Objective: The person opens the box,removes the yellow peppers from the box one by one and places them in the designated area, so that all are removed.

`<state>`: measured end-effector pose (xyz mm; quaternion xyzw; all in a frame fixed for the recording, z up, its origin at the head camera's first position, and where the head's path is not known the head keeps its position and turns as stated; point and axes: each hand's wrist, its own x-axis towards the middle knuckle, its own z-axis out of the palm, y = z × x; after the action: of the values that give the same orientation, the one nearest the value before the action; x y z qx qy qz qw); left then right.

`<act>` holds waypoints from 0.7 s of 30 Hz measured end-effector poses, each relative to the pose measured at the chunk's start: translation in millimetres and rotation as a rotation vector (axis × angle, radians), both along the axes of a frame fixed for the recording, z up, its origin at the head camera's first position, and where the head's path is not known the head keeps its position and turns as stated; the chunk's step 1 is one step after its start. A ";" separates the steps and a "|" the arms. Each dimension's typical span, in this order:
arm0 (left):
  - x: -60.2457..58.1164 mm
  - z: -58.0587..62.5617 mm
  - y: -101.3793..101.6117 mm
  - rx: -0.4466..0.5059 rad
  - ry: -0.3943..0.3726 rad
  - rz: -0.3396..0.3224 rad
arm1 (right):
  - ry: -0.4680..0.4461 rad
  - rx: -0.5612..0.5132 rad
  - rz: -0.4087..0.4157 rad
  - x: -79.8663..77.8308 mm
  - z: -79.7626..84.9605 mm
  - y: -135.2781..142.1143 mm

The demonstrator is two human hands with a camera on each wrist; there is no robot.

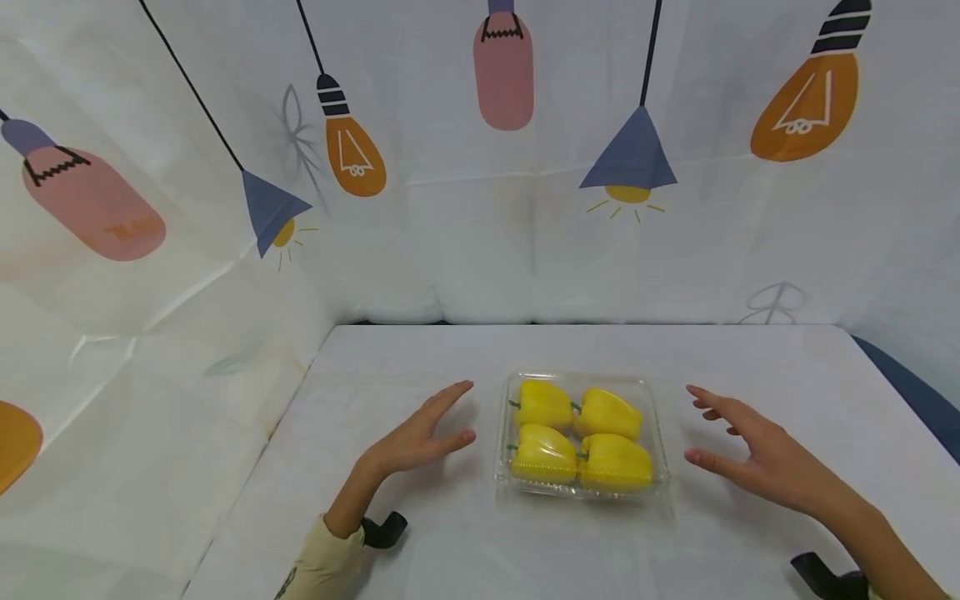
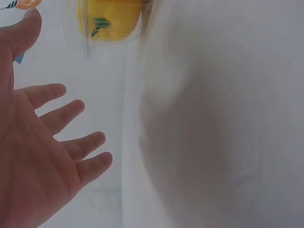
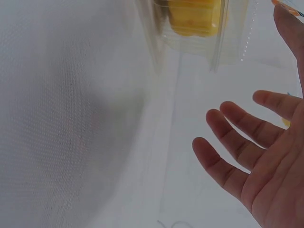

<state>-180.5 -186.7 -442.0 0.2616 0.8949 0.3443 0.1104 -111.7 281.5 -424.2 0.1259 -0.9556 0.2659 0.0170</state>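
A clear plastic box (image 1: 658,446) lies on the white table with several yellow bell peppers (image 1: 544,454) inside, their green stems pointing left. Glare on the plastic above the peppers suggests a lid over them. Left of the box, apart from it, my left hand (image 1: 420,437) hovers with fingers extended and thumb spread. My right hand (image 1: 757,450) is held off the box's right side, fingers loosely extended, holding nothing. Both wrist views show a bare palm, with part of the box and a yellow pepper (image 2: 111,19) at the top edge.
The white table (image 1: 420,358) ends at a white back curtain (image 1: 450,242) printed with lamps and bulbs. Another printed sheet (image 1: 187,350) hangs along the left edge. Black wrist mounts (image 1: 384,530) sit below each hand.
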 end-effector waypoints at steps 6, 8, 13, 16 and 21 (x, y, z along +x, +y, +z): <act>3.0 -0.7 6.1 0.011 -0.048 -0.006 | -0.001 -0.021 0.023 3.2 -1.0 -2.6; 4.2 -0.9 8.5 0.008 -0.066 -0.008 | 0.008 -0.020 0.032 4.0 -1.8 -3.6; 6.4 -1.4 13.1 0.012 -0.089 -0.024 | 0.019 -0.005 0.050 4.9 -3.1 -6.1; 6.9 -1.6 14.0 0.033 -0.102 -0.038 | 0.016 -0.003 0.062 5.4 -3.1 -7.8; 5.9 -3.6 14.6 0.056 -0.114 -0.070 | 0.019 0.007 0.074 5.7 -5.0 -9.7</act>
<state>-174.6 -172.2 -445.7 0.2756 0.8675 0.3793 0.1659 -105.9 271.8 -429.2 0.1638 -0.9510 0.2619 0.0156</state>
